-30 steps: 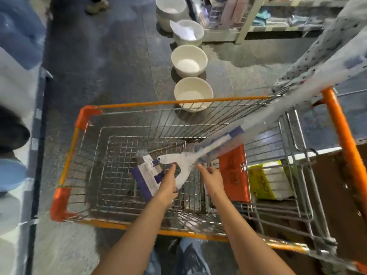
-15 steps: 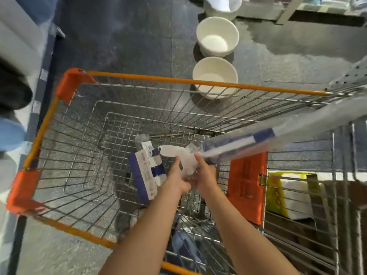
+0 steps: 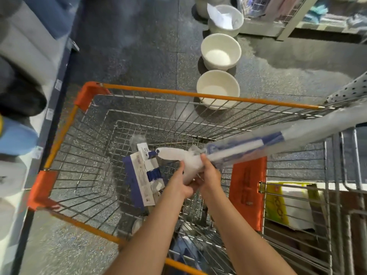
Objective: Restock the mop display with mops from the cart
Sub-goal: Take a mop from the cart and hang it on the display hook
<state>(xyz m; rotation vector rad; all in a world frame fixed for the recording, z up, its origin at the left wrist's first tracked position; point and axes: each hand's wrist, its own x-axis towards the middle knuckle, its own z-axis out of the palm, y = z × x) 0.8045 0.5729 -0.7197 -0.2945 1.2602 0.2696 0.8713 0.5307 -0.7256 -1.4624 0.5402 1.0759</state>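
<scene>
Over the cart point(image 3: 208, 96), the mop point(image 3: 234, 149) is gripped at its white neck by the left hand point(image 3: 181, 183) and the right hand point(image 3: 209, 173), fingers curled round it. Its head lies low in the basket; the wrapped handle runs out past the far right rim. It is judged light, stiff and slippery in plastic, and best taken at the neck and further up the shaft.

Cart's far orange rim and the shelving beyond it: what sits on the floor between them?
In the head view, three white bowls stand in a row between the cart rim and the shelving, the farthest holding paper.
</scene>
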